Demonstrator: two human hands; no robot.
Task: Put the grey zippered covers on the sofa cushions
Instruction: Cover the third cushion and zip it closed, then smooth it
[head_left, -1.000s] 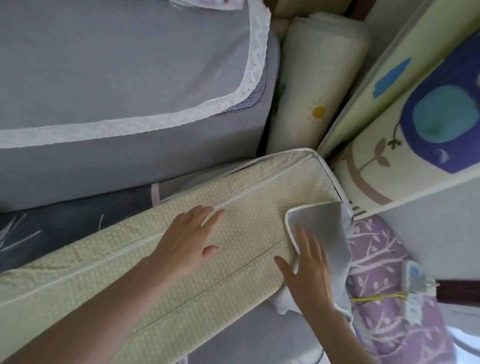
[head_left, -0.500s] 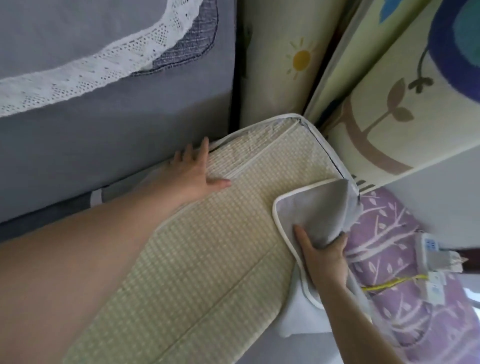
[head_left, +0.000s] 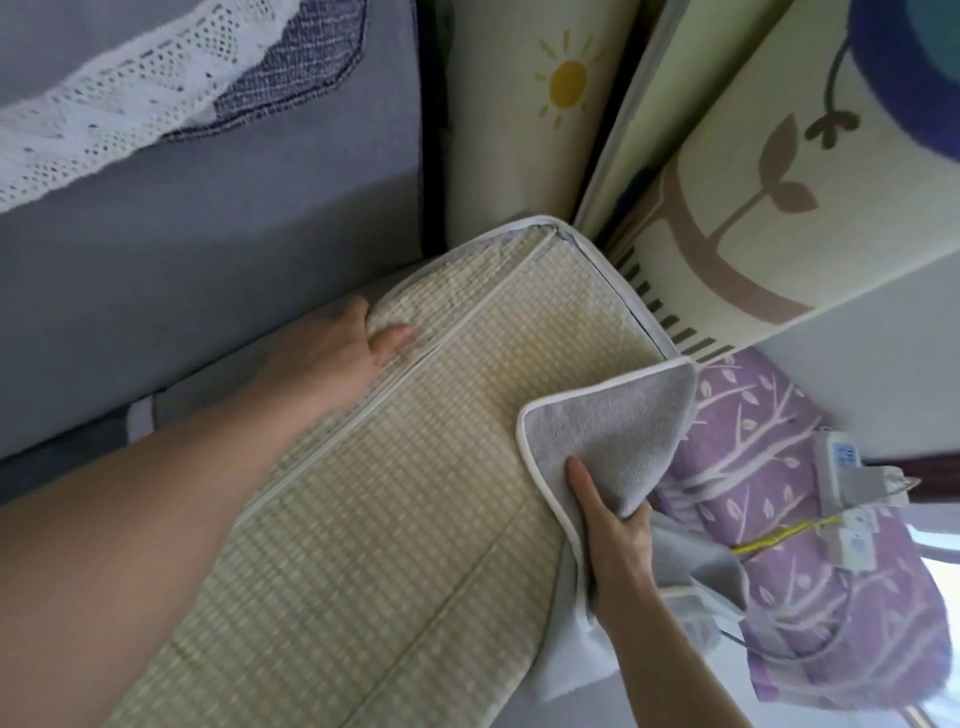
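A long sofa cushion (head_left: 395, 530) with a yellow-green woven face lies diagonally across the middle. The grey zippered cover (head_left: 608, 436) with white piping wraps its far end, and one flap is folded back over the right corner. My left hand (head_left: 337, 358) grips the cushion's left edge near the far end, thumb on top, fingers hidden under the edge. My right hand (head_left: 613, 530) pinches the folded grey flap, thumb on its upper side and fingers under it.
A grey sofa (head_left: 208, 234) with a white lace cloth (head_left: 114, 114) stands at the left. Rolled and folded play mats (head_left: 727, 171) lean at the back right. A purple patterned bundle (head_left: 810, 561) and a white power strip (head_left: 841, 467) lie at the right.
My left hand slid from the cushion's top face to its left edge and now grips it. My right hand went from lying flat on the flap to pinching it. The view moved closer.
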